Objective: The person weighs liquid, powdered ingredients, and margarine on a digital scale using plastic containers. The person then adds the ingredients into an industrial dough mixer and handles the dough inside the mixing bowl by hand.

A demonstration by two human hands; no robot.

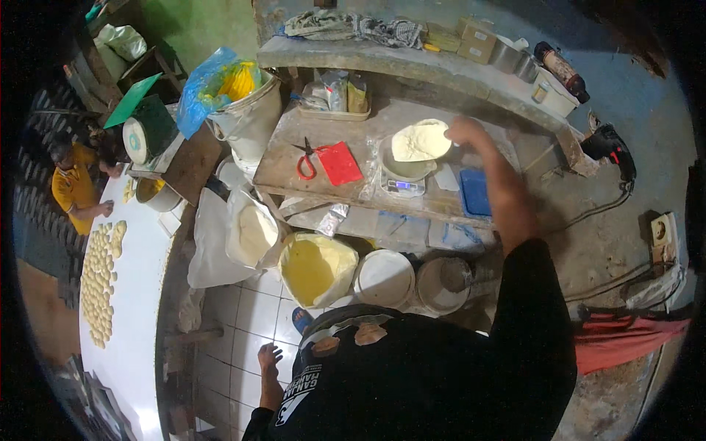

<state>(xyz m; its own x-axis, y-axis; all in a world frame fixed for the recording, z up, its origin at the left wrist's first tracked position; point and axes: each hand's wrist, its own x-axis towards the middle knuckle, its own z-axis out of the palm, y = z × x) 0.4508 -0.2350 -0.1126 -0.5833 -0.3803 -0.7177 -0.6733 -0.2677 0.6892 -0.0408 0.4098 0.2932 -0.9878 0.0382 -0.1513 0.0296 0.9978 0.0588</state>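
In the head view, a scoop (446, 145) of pale powder (420, 140) is gripped in the closed fingers of the right hand (463, 131), held above a bowl (405, 170) that is set on a scale (403, 187) on the bench (281, 163). The left hand (270, 359) is held over the tiles (252, 312), its fingers loosely parted around nothing.

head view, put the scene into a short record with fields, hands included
right hand: gripping a scoop
scoop load: pale powder
under scoop: bowl on a scale
left hand: open, low, above floor tiles
left of scale: scissors, red packet
right of scale: blue tray
far left: co-worker at a white table with dough pieces
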